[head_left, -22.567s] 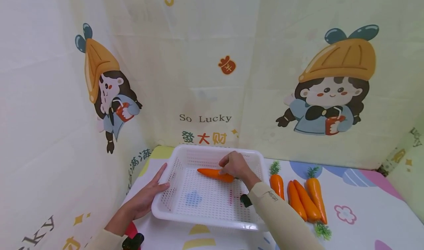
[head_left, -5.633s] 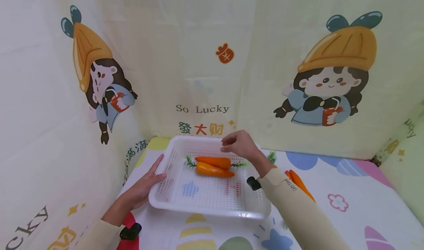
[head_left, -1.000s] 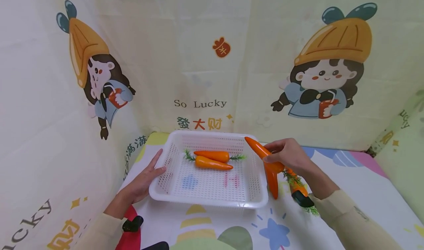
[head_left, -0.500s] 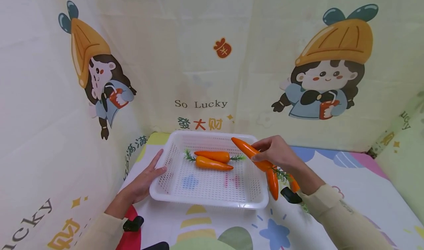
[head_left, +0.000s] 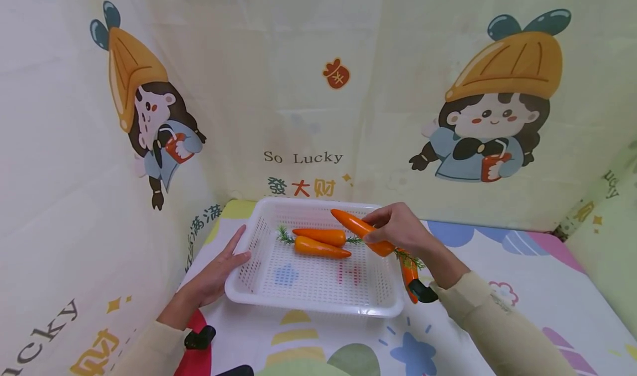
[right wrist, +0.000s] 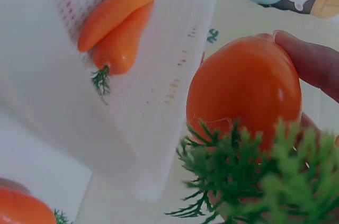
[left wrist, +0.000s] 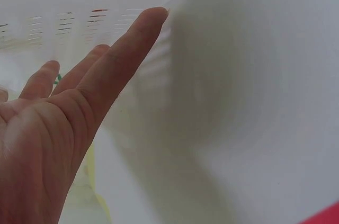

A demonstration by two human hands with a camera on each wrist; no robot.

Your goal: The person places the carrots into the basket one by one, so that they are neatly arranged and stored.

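My right hand point(head_left: 400, 229) pinches an orange carrot point(head_left: 353, 225) with green leaves, over the right part of a white perforated plastic basket point(head_left: 308, 305). The carrot's tip points up and left; its leafy end hangs toward my wrist. In the right wrist view its thick end point(right wrist: 243, 86) fills the middle, thumb and fingers at its side. Inside the basket, two carrots lie against each other: a rear carrot point(head_left: 318, 236) and a front carrot point(head_left: 320, 247). My left hand point(head_left: 216, 273) rests against the basket's left side, its fingers point(left wrist: 114, 70) extended along the outer wall.
Just right of the basket another carrot point(head_left: 410, 271) lies on the patterned tablecloth point(head_left: 363, 348), partly covered by my right wrist's black camera point(head_left: 423, 290). A printed cloth point(head_left: 388, 116) hangs behind and on the left. Something black point(head_left: 239, 370) shows at the bottom edge.
Over the last second my right hand has carried the carrot leftward, from beside the basket to above it. Earlier a single carrot lay inside; now two do. My left hand stays at the side.
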